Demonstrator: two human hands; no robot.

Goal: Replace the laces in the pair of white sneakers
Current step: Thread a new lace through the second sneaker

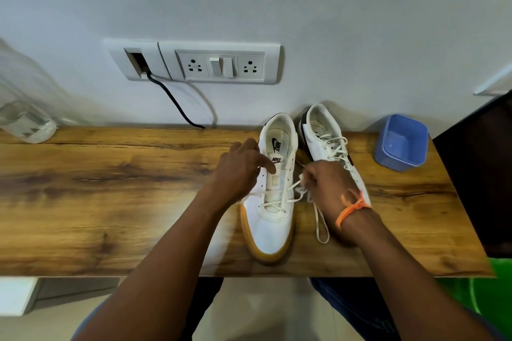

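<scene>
Two white sneakers stand on the wooden desk [110, 188], toes toward the person. The nearer sneaker [273, 202], with a gum-coloured sole and a black logo on its tongue and insole, serves as the landmark. Its white lace [277, 198] crosses only the lower eyelets; the upper eyelets are bare.

The left hand [238, 171] rests against the left side of this sneaker, at its collar, with the fingers [266, 163] curled loosely and one reaching over onto the tongue; whether it pinches the lace end running out beneath it cannot be told. The right hand [327, 183], with an orange band [350, 210] at the wrist, is just right of the sneaker, its fingers clamped together on the lace end coming out of the right-side eyelets. A loose lace loop [321, 225] lies on the desk right of the sneaker's toe, under the right wrist.

The second sneaker [329, 144] stands right of and behind the landmark, tilted, with its lace loosened. Farther right sits a blue plastic tub [401, 144]. Behind the sneaker, on the wall, is a socket panel [219, 63] with a black cable [171, 99] dropping to the desk.
</scene>
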